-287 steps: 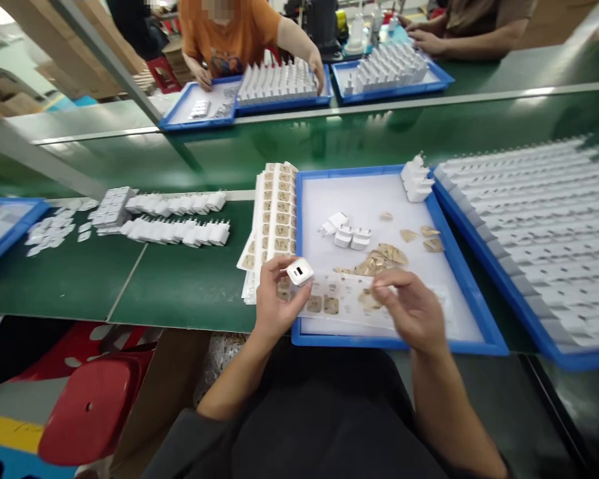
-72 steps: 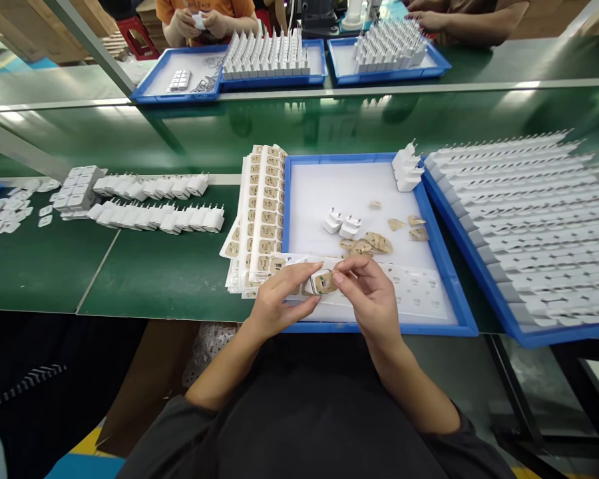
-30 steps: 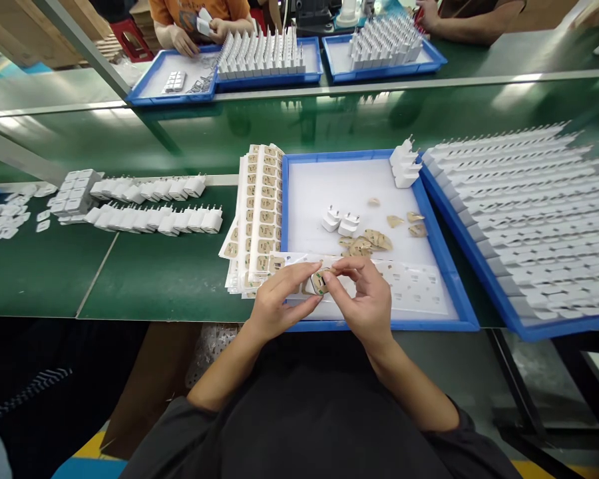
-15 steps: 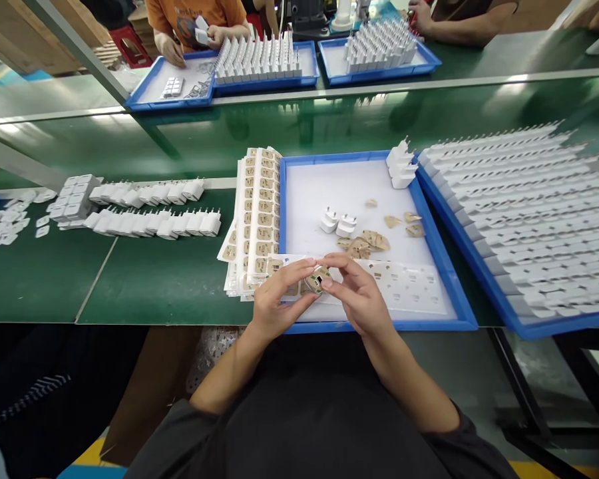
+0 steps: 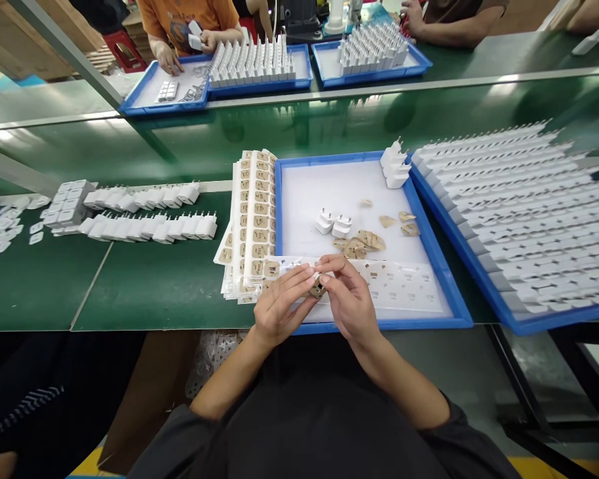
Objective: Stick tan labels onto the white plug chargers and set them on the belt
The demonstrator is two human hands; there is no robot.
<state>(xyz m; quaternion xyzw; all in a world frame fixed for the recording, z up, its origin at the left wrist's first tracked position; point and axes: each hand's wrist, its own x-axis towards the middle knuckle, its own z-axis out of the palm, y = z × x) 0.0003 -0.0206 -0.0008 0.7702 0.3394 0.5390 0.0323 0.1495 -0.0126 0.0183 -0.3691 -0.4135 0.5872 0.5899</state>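
While left hand [image 5: 278,305] and right hand [image 5: 350,301] pinch the small white plastic charger [image 5: 317,289] over the near rim of the blue tray [image 5: 389,325], it seems light, rigid and smooth, best held by its flat sides.

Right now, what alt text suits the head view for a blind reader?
The left hand and right hand pinch a small charger above a blue tray's near edge. Stacked label sheets lie beside its left side; a second tray on the right holds rows of white chargers.

Head-worn view, forward and down, near left hand [image 5: 279,305], right hand [image 5: 352,305]
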